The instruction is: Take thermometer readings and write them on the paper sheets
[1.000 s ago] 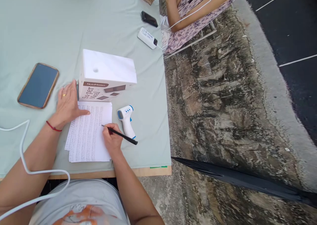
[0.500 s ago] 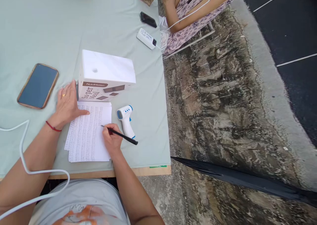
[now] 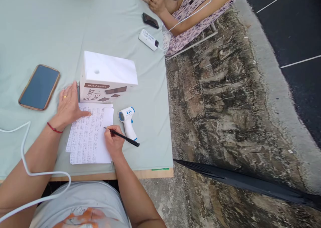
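The pen [image 3: 122, 138] is clamped in the right hand [image 3: 114, 141], its long axis slanting up-left, tip on the sheet [image 3: 87, 137] left of the fingers. The sheet is pinned flat by the left hand [image 3: 68, 106], fingers spread, on the desk [image 3: 150, 104].

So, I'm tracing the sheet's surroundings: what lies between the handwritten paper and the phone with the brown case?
In the head view, the left hand lies between them, flat, fingertips on the paper; bare tablecloth reaches the phone.

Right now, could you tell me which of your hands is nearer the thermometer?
Right. The right hand sits just left of the thermometer; the left hand rests across the paper.
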A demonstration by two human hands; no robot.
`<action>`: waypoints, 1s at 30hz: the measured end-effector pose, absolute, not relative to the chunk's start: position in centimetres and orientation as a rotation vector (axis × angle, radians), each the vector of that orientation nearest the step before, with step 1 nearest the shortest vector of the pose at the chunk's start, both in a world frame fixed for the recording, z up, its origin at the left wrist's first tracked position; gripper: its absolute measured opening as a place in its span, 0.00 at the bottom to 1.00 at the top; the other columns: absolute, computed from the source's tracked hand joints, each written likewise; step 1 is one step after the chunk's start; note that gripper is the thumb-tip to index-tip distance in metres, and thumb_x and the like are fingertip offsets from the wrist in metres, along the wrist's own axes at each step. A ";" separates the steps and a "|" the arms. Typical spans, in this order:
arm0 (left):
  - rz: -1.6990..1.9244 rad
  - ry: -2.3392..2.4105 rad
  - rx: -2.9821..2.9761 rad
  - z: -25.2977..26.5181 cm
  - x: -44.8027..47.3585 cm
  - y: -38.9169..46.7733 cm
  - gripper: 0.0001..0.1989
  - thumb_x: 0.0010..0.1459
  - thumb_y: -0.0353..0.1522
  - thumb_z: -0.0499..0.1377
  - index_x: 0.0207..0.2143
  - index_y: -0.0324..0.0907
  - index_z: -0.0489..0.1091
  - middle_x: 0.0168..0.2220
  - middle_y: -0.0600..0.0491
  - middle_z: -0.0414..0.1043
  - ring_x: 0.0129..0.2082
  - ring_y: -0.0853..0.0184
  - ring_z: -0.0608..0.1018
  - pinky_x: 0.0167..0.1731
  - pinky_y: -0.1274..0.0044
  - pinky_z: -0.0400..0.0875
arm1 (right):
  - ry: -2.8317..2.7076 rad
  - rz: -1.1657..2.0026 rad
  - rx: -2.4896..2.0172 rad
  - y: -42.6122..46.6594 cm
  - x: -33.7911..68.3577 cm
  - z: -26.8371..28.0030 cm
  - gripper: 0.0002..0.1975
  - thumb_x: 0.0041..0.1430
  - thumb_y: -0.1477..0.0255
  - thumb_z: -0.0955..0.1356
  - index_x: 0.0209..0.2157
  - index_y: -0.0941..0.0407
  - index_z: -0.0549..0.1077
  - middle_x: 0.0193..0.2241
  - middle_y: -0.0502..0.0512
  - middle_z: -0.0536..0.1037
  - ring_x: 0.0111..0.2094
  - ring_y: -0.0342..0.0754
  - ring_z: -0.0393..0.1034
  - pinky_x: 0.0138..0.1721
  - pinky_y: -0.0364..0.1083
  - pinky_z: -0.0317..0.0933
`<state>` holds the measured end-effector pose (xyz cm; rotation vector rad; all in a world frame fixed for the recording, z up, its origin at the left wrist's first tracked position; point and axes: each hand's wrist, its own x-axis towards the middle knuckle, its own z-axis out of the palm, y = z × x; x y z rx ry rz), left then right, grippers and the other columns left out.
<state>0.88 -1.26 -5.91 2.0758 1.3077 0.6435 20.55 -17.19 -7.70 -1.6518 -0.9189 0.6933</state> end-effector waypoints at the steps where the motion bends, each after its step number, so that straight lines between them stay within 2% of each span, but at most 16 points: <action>1: 0.670 1.304 2.061 -5.9 0.9 -1.2 0.71 0.46 0.56 0.77 0.80 0.46 0.40 0.77 0.35 0.54 0.78 0.31 0.54 0.76 0.38 0.42 | -0.935 0.661 -1.647 -17.3 20.6 -7.8 0.08 0.59 0.64 0.68 0.29 0.52 0.72 0.24 0.46 0.71 0.26 0.44 0.63 0.30 0.45 0.63; 4: 0.767 1.306 2.003 -6.2 0.9 -0.8 0.65 0.54 0.59 0.71 0.80 0.47 0.38 0.75 0.37 0.60 0.76 0.33 0.58 0.73 0.37 0.47 | -1.031 0.481 -1.600 -17.5 20.7 -8.0 0.08 0.66 0.63 0.68 0.35 0.52 0.75 0.29 0.48 0.75 0.30 0.46 0.69 0.34 0.46 0.67; 8: 0.871 1.271 1.967 -6.8 0.8 -0.3 0.61 0.60 0.60 0.66 0.81 0.48 0.35 0.75 0.37 0.62 0.77 0.36 0.58 0.73 0.39 0.51 | -1.215 0.223 -1.502 -17.2 21.0 -8.3 0.08 0.73 0.67 0.66 0.46 0.50 0.77 0.38 0.53 0.79 0.41 0.50 0.76 0.45 0.51 0.72; 13: 0.900 1.220 1.955 -6.9 1.0 0.2 0.58 0.61 0.61 0.63 0.81 0.47 0.39 0.73 0.38 0.67 0.74 0.37 0.64 0.73 0.40 0.50 | -1.491 0.102 -1.569 -17.2 22.3 -9.3 0.21 0.77 0.73 0.59 0.63 0.50 0.73 0.48 0.61 0.78 0.50 0.54 0.76 0.54 0.57 0.74; 16: 0.905 1.222 1.921 -6.6 1.3 0.0 0.59 0.62 0.62 0.62 0.80 0.42 0.40 0.73 0.34 0.66 0.73 0.36 0.65 0.73 0.39 0.50 | -1.627 0.074 -1.625 -17.5 23.4 -9.9 0.26 0.75 0.78 0.57 0.68 0.51 0.71 0.49 0.64 0.77 0.52 0.56 0.75 0.55 0.59 0.74; 21: 0.965 1.291 1.789 -6.0 1.4 -0.5 0.57 0.65 0.64 0.57 0.80 0.40 0.39 0.71 0.32 0.67 0.74 0.37 0.64 0.72 0.39 0.51 | -1.723 0.039 -1.650 -17.9 24.4 -9.6 0.27 0.72 0.81 0.58 0.63 0.49 0.76 0.47 0.59 0.78 0.48 0.53 0.75 0.53 0.56 0.73; 24: 0.976 1.322 1.749 -5.6 1.4 -0.7 0.57 0.66 0.65 0.54 0.80 0.39 0.40 0.68 0.32 0.71 0.73 0.38 0.67 0.71 0.40 0.54 | -1.563 -0.014 -1.921 -17.9 25.6 -8.4 0.21 0.71 0.72 0.64 0.62 0.52 0.76 0.52 0.64 0.77 0.54 0.58 0.73 0.57 0.61 0.70; 26: 0.988 1.352 1.759 -5.4 1.4 -0.7 0.56 0.66 0.66 0.53 0.79 0.38 0.43 0.65 0.32 0.73 0.70 0.39 0.70 0.70 0.41 0.56 | -1.412 0.028 -2.183 -17.8 27.1 -7.7 0.25 0.64 0.64 0.70 0.61 0.55 0.75 0.54 0.68 0.76 0.56 0.63 0.71 0.57 0.63 0.68; 28: 0.983 1.398 1.793 -5.3 1.5 -0.7 0.53 0.67 0.65 0.50 0.78 0.37 0.48 0.62 0.33 0.75 0.68 0.39 0.73 0.69 0.42 0.59 | -1.275 0.177 -2.312 -17.4 28.5 -7.0 0.27 0.58 0.59 0.73 0.57 0.56 0.77 0.50 0.67 0.78 0.53 0.64 0.71 0.53 0.60 0.68; 30: 0.959 1.436 1.840 -5.3 1.6 -0.7 0.49 0.69 0.64 0.47 0.75 0.36 0.54 0.60 0.34 0.77 0.65 0.40 0.75 0.68 0.44 0.62 | -1.149 0.395 -2.217 -16.7 29.4 -6.3 0.24 0.55 0.56 0.74 0.49 0.55 0.79 0.40 0.61 0.79 0.45 0.60 0.72 0.45 0.54 0.67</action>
